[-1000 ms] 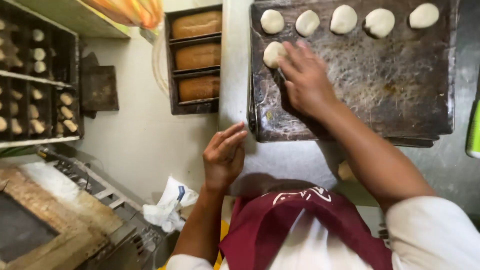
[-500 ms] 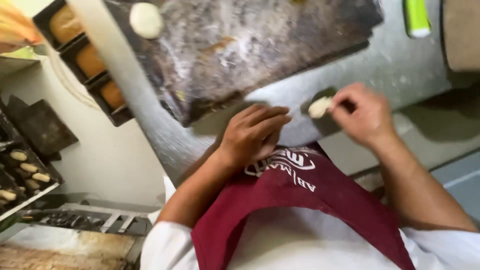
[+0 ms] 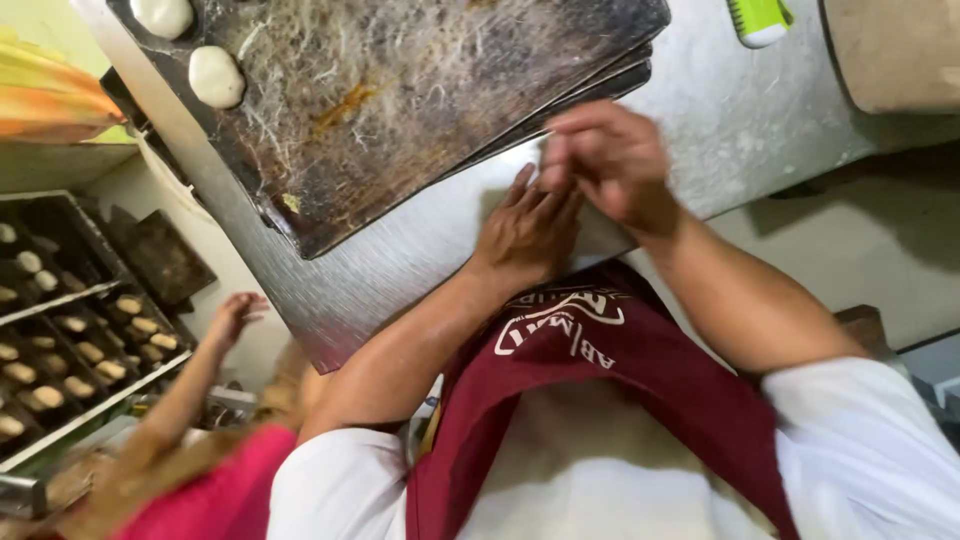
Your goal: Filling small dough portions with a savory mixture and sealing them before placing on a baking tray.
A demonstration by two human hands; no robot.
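Right hand [image 3: 605, 160] cupped over left hand [image 3: 525, 225], palms pressed together at near corner of baking tray [image 3: 400, 110]; grip looked clenched round something small, contents hidden, cannot tell what; left hand flat, fingers pointing at tray edge; both hands met over steel bench [image 3: 720, 110], just beside tray; two dough rounds [image 3: 216, 77] lay at tray's far end, well apart from hands, along tray's long axis; right hand nearer tray; second person's hand [image 3: 235, 315] beyond bench edge, blurred.

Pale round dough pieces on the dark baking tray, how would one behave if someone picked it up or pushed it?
The pale round dough piece looks soft and flattened, so it would probably dent under fingers. Its flat underside suggests it would not roll. On the dark scratched metal baking tray it may stick rather than slide.
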